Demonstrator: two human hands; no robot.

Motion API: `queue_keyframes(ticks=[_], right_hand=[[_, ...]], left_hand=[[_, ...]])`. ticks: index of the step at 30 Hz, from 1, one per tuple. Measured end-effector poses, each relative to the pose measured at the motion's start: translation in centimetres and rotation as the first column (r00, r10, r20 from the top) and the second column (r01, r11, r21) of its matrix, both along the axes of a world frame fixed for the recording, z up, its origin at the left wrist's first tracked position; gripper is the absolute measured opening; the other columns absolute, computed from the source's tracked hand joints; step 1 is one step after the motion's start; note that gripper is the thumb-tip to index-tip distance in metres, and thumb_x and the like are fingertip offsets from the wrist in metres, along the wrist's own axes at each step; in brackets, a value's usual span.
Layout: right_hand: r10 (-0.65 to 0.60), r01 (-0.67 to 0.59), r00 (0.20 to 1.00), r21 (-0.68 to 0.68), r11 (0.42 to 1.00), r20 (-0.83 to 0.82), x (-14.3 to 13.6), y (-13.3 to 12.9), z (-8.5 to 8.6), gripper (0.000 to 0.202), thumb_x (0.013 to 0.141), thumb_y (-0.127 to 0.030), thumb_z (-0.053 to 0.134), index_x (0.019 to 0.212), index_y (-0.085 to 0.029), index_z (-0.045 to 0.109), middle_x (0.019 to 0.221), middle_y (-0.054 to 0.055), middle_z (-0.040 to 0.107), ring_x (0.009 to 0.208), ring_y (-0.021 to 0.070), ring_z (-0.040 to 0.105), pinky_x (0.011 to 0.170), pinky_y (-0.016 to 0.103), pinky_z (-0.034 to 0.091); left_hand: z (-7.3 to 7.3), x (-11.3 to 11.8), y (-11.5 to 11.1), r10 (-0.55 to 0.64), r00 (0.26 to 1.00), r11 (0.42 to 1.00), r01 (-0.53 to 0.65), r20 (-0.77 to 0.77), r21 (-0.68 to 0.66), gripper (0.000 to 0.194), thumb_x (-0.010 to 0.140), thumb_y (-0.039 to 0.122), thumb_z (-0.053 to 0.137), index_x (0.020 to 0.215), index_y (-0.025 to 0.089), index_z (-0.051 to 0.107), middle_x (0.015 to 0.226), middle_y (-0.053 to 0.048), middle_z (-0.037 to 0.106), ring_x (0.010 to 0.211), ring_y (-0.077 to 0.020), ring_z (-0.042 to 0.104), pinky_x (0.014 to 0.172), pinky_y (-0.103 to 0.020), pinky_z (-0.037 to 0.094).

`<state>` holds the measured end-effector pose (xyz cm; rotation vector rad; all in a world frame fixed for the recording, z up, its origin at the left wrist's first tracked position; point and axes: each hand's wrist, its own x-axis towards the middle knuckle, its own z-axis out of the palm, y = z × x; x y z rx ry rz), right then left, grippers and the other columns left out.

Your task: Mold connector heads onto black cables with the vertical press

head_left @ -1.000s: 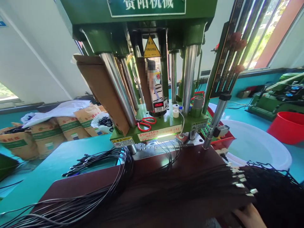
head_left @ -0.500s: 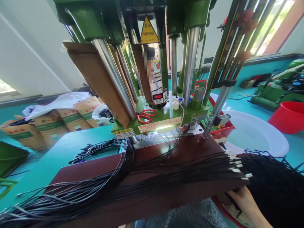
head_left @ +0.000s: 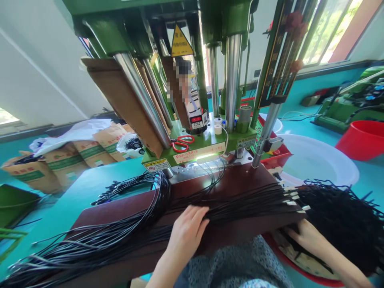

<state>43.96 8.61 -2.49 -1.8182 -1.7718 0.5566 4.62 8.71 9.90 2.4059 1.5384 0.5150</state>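
Head view, from 1 camera worn on the person's head, facing forward and tilted down across the brown table (head_left: 237,176). The table lies close, with the patterned clothing (head_left: 234,266) nearest, at the lower edge. The left hand (head_left: 189,226) and right hand (head_left: 304,236) are seen from above, at close range. The green press (head_left: 207,140) stands just beyond, near the middle; its top is cut by the upper edge, and its steel columns (head_left: 144,100) spread outward toward the top. Paper sacks (head_left: 87,154) lie farther off at left, and the window (head_left: 339,32) marks the far upper right.
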Motion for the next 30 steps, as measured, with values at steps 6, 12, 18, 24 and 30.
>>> queue_keyframes(ticks=[6, 12, 18, 24, 30], right_hand=[[0.08, -0.054, 0.972, -0.119, 0.991, 0.222, 1.0, -2.7, 1.3, 0.055, 0.068, -0.029, 0.051, 0.12, -0.01, 0.049, 0.125, 0.018, 0.049, 0.108, 0.0313, 0.051, 0.091, 0.038, 0.043], [0.257, -0.26, 0.965, -0.24, 0.935, -0.043, -3.1, -5.5, 8.0, 0.059, 0.07, -0.024, 0.055, 0.128, -0.023, 0.046, 0.126, 0.007, 0.05, 0.11, 0.0245, 0.05, 0.096, 0.031, 0.038], [0.519, -0.605, 0.771, -0.167, 0.779, -0.369, -9.8, -5.3, 14.0, 0.044, 0.074, -0.021, 0.056, 0.117, -0.029, 0.056, 0.112, 0.004, 0.061, 0.102, 0.0218, 0.054, 0.09, 0.031, 0.039], [-0.019, -0.634, -0.002, -0.014, 0.774, -1.0, -17.7, -1.7, 10.4, 0.041, 0.066, -0.023, 0.066, 0.106, -0.017, 0.059, 0.092, 0.006, 0.067, 0.086, 0.0189, 0.062, 0.079, 0.031, 0.042], [-0.254, -0.279, -0.42, -0.143, 0.95, -0.871, -18.4, 5.1, 9.4, 0.035, 0.065, -0.013, 0.063, 0.099, -0.017, 0.056, 0.089, 0.005, 0.068, 0.087, 0.0169, 0.062, 0.079, 0.029, 0.042]], left_hand=[[0.2, 4.3, 5.3, -0.185, 0.914, 0.981, 0.195, -0.36, -0.009, 0.022, 0.075, 0.015, 0.054, 0.096, 0.017, 0.056, 0.091, -0.007, 0.06, 0.094, -0.0253, 0.049, 0.081, -0.039, 0.043], [-0.2, 5.5, 5.7, -0.266, 0.799, 0.961, 0.265, -0.539, -0.08, 0.023, 0.069, 0.005, 0.046, 0.09, 0.011, 0.055, 0.088, -0.011, 0.059, 0.088, -0.0261, 0.053, 0.077, -0.039, 0.044], [-0.3, 5.9, 7.2, -0.314, 0.784, 0.948, 0.234, -0.536, -0.214, 0.024, 0.07, 0.003, 0.037, 0.084, 0.012, 0.054, 0.088, -0.01, 0.06, 0.079, -0.0218, 0.06, 0.072, -0.034, 0.046], [-1.5, 3.3, 7.6, -0.096, 0.989, 0.995, 0.094, -0.11, -0.026, 0.024, 0.081, 0.016, 0.029, 0.092, 0.016, 0.05, 0.096, -0.009, 0.06, 0.088, -0.0182, 0.059, 0.077, -0.031, 0.046], [-1.5, 3.4, 6.7, -0.144, 0.987, 0.98, 0.152, 0.071, -0.127, 0.024, 0.078, 0.017, 0.033, 0.095, 0.02, 0.049, 0.088, -0.005, 0.063, 0.083, -0.0172, 0.06, 0.073, -0.029, 0.046]])
